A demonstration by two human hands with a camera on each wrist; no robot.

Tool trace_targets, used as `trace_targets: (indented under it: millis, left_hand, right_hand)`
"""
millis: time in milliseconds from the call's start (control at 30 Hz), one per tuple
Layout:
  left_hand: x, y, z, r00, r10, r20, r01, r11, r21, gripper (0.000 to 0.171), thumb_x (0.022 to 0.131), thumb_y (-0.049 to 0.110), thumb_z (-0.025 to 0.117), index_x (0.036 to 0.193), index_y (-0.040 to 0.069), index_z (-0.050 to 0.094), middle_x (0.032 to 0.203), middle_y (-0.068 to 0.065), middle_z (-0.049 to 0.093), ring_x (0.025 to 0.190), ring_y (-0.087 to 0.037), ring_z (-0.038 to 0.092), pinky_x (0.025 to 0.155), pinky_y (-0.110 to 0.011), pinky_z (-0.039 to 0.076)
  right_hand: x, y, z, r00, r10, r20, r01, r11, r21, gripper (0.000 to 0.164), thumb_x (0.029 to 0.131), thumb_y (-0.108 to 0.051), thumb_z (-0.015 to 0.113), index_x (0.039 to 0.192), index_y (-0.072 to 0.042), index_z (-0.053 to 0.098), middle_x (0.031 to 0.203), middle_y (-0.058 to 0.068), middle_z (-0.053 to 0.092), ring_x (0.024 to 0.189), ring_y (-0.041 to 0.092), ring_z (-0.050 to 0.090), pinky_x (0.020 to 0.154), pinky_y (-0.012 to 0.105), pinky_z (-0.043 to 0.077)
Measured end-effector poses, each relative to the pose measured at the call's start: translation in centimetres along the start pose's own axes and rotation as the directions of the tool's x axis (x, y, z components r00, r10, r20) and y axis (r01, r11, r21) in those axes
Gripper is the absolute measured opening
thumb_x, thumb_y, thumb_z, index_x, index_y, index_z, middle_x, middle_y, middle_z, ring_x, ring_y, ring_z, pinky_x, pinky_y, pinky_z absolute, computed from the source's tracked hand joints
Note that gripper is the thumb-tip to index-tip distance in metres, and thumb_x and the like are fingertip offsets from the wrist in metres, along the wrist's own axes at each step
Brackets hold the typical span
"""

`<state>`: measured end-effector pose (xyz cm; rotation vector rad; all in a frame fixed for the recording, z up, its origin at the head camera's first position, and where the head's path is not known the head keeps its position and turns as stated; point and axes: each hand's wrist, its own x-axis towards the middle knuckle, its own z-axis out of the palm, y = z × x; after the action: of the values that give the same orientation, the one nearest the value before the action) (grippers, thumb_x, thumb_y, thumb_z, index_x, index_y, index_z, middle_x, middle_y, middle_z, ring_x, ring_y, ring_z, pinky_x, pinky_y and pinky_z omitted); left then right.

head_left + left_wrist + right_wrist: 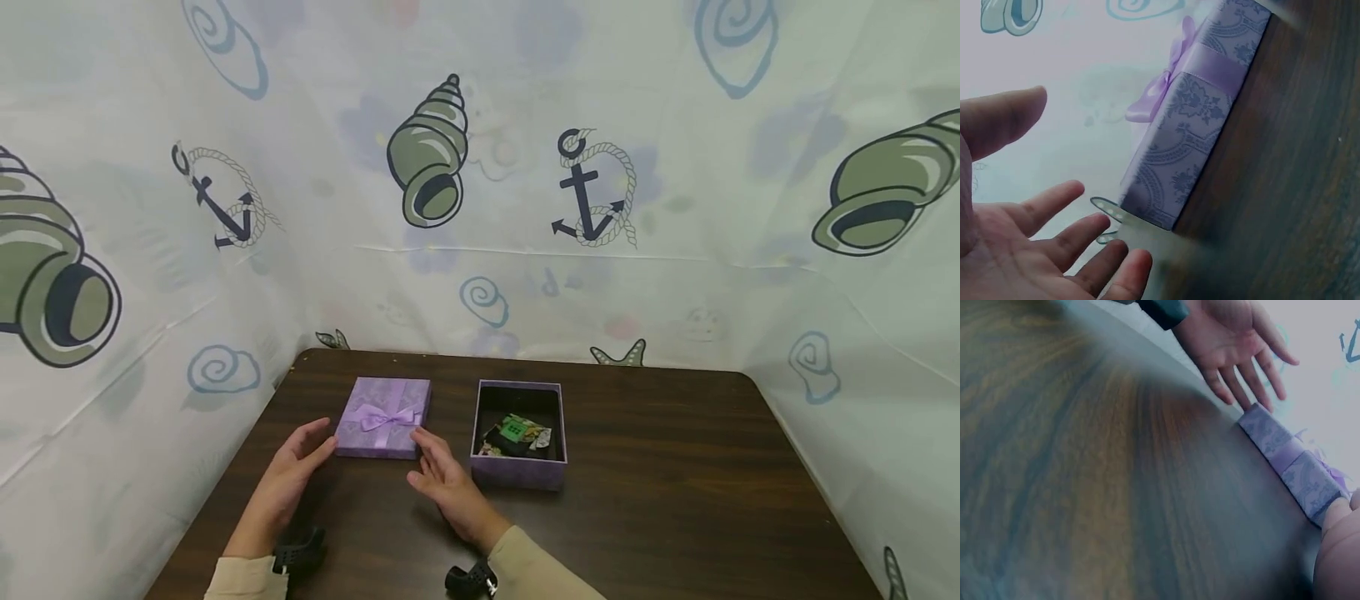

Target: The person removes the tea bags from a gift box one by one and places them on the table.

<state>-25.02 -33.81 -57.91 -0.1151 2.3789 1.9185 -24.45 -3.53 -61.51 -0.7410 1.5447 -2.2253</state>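
A purple patterned gift box lid (375,393) with a lilac ribbon bow lies flat on the dark table. My left hand (288,475) is beside its left front corner, fingers spread; the left wrist view shows a gap between that hand and the lid (1200,103). At the lid's right side is my right hand (456,493), fingers loosely bent, fingertips at the edge; whether they touch cannot be told. To the right stands the uncovered purple box (517,477), with a crumpled green, black and patterned item (516,430) inside, its kind unclear.
The brown wood-grain table (675,483) extends to the right of the box. A pale cloth (510,175) printed with shells and anchors hangs behind and along both sides. Dark straps with small devices (471,578) sit at both wrists.
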Motion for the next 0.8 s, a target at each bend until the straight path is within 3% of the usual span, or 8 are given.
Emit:
trace_targets:
  millis: [100,233,400,500,633,733,800]
  left_hand:
    - [-0.3,0.4,0.3,0.998,0.025,-0.058,-0.025,1.0,-0.006,0.07,0.112,0.027,0.065,0.167,-0.001,0.032,0.175,-0.022,0.03,0.161,-0.037,0.028,0.096,-0.003,0.036]
    - [-0.7,0.8,0.7,0.991,0.099,-0.094,-0.106,0.992,-0.073,0.064,0.112,0.023,0.064,0.165,-0.001,0.037,0.164,-0.009,0.045,0.152,-0.023,0.04,0.101,-0.007,0.043]
    - [-1.3,1.8,1.8,0.964,0.261,-0.051,-0.266,0.938,-0.222,0.055,0.114,0.008,0.057,0.162,-0.006,0.036,0.155,0.008,0.056,0.144,-0.006,0.052,0.107,-0.017,0.051]
    - [-1.7,2.6,2.8,0.944,0.33,-0.017,-0.323,0.911,-0.257,0.055,0.114,0.004,0.054,0.162,-0.009,0.033,0.162,0.005,0.054,0.147,-0.004,0.052,0.108,-0.017,0.051]
    - [-2.2,4.1,3.8,0.923,0.384,0.026,-0.366,0.897,-0.247,0.056,0.113,0.002,0.053,0.164,-0.008,0.032,0.169,0.0,0.049,0.154,-0.008,0.048,0.111,-0.018,0.05]
    - [-2.5,5.4,4.4,0.904,0.426,0.04,-0.407,0.886,-0.223,0.055,0.112,0.001,0.054,0.163,-0.007,0.034,0.171,-0.002,0.047,0.155,-0.01,0.047,0.112,-0.017,0.049]
    - [-2.5,6.4,5.0,0.886,0.461,0.047,-0.443,0.872,-0.206,0.056,0.111,-0.001,0.056,0.163,-0.008,0.035,0.171,-0.003,0.047,0.155,-0.011,0.048,0.112,-0.016,0.049]
  right_hand:
    - [-0.2,-0.6,-0.1,1.0,-0.021,0.019,0.022,0.999,-0.047,0.07,0.111,-0.009,0.062,0.17,0.004,0.027,0.182,0.018,0.012,0.172,0.029,0.007,0.138,0.049,0.007]
    - [-0.4,-2.1,-0.1,0.998,-0.037,0.058,0.04,0.998,-0.056,0.066,0.112,-0.012,0.062,0.169,0.0,0.032,0.182,0.02,0.019,0.171,0.029,0.013,0.137,0.042,0.016]
    - [-0.8,-5.4,0.1,0.994,-0.045,0.103,0.051,0.997,-0.05,0.057,0.113,-0.013,0.059,0.166,-0.006,0.04,0.177,0.019,0.033,0.168,0.031,0.026,0.135,0.042,0.027]
    - [-1.1,-7.6,0.2,0.991,-0.066,0.12,0.072,0.996,-0.052,0.052,0.113,-0.012,0.058,0.163,-0.005,0.043,0.172,0.022,0.041,0.165,0.037,0.035,0.133,0.045,0.032]
    - [-1.1,-10.1,0.2,0.985,-0.122,0.126,0.134,0.987,-0.088,0.049,0.114,-0.01,0.057,0.159,0.001,0.045,0.161,0.034,0.049,0.155,0.045,0.046,0.128,0.046,0.041]
    - [-1.0,-11.5,-0.1,0.981,-0.147,0.125,0.162,0.979,-0.125,0.047,0.114,-0.01,0.057,0.157,0.003,0.046,0.153,0.04,0.051,0.147,0.043,0.055,0.123,0.043,0.047]
    - [-1.1,-12.6,-0.5,0.984,-0.134,0.114,0.151,0.976,-0.155,0.046,0.113,-0.012,0.059,0.156,0.002,0.048,0.151,0.04,0.052,0.143,0.035,0.061,0.12,0.041,0.051]
